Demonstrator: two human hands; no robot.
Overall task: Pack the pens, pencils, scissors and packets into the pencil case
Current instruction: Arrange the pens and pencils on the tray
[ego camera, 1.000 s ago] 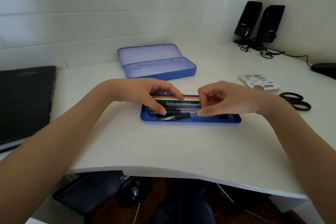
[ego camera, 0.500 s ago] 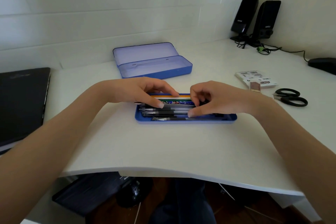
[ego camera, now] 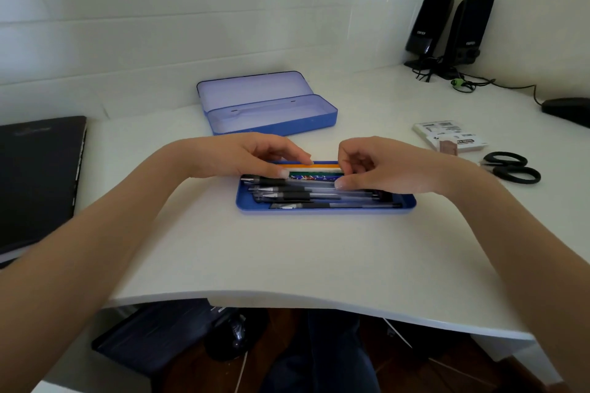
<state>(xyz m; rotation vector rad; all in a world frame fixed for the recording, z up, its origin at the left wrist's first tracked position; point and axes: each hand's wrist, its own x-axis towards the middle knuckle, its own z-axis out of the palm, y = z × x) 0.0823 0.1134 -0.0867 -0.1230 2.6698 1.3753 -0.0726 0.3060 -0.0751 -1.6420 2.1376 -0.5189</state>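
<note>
A shallow blue tray lies on the white desk in front of me. It holds several black pens side by side, with coloured pencils along its far side. My left hand pinches the left part of the pencils between thumb and fingers. My right hand pinches their right part and covers the tray's right end. Behind the tray the blue pencil case stands open with nothing in it. Black scissors and white packets lie on the desk to the right.
A black closed laptop or folder lies at the left edge. Two black speakers with cables stand in the far right corner. A dark device sits at the right edge. The desk's curved front edge is close to me.
Both hands set a pen down among the others in the tray, then shifted back to the pencils on the far side. The view has tilted slightly.
</note>
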